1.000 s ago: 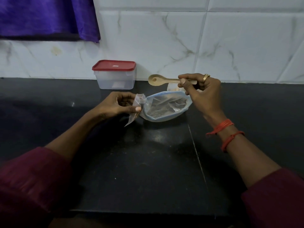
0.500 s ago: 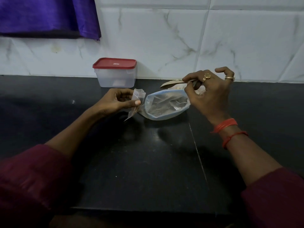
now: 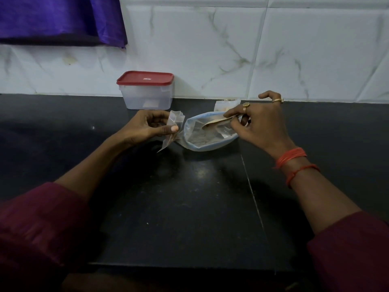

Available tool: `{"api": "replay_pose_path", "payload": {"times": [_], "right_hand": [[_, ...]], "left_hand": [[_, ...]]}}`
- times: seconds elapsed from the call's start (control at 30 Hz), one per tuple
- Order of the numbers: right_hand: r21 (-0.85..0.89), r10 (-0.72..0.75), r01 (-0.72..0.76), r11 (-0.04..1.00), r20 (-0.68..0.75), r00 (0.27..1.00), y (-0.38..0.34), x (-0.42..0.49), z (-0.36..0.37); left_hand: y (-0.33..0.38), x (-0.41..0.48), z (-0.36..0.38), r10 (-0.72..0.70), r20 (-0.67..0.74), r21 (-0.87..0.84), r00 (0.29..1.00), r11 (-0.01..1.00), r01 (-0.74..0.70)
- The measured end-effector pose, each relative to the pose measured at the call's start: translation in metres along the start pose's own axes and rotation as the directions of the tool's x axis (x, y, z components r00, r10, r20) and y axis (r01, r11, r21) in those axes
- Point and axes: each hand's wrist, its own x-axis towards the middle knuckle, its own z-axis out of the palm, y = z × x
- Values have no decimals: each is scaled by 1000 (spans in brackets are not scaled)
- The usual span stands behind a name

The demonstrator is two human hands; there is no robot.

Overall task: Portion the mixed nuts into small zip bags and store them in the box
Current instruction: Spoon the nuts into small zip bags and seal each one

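My left hand [image 3: 147, 127] pinches a small zip bag [image 3: 175, 122] right beside the big nut bag [image 3: 202, 142], close so little spills. My right hand [image 3: 260, 123] grips the wooden spoon [image 3: 212, 123], its bowl dipped inside to scoop. The lidded box [image 3: 146, 91] sits just beyond my left hand.

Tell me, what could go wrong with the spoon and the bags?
1. The big bag lies on its side with nothing holding it. The spoon, pinched by the right hand, might shove it, and nuts could spill onto the counter.
2. The left hand pinches the small bag, which looks crumpled. If its mouth is not wide open, a spoonful could miss.
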Motion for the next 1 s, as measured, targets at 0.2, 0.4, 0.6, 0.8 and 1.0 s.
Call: {"api": "replay_pose_path", "payload": {"times": [0.2,0.4,0.6,0.8,1.0], "right_hand": [[75,-94,84,994,139,986,-1,2,-4],[67,-73,74,995,-5,997,2,3,-5],[6,-80,80,997,190,979,2,2,-5],[-36,66,-60,998,188,980,2,2,-3],[6,-93,93,996,15,996,0,2,-6]], "left_hand": [[1,0,0,5,-5,24,1000,1000,-5],[3,-1,0,3,-12,32,1000,1000,-2],[8,-2,2,6,3,39,1000,999,-6],[7,-2,1,6,12,41,1000,999,-7],[5,-1,0,-3,15,48,1000,999,2]]}}
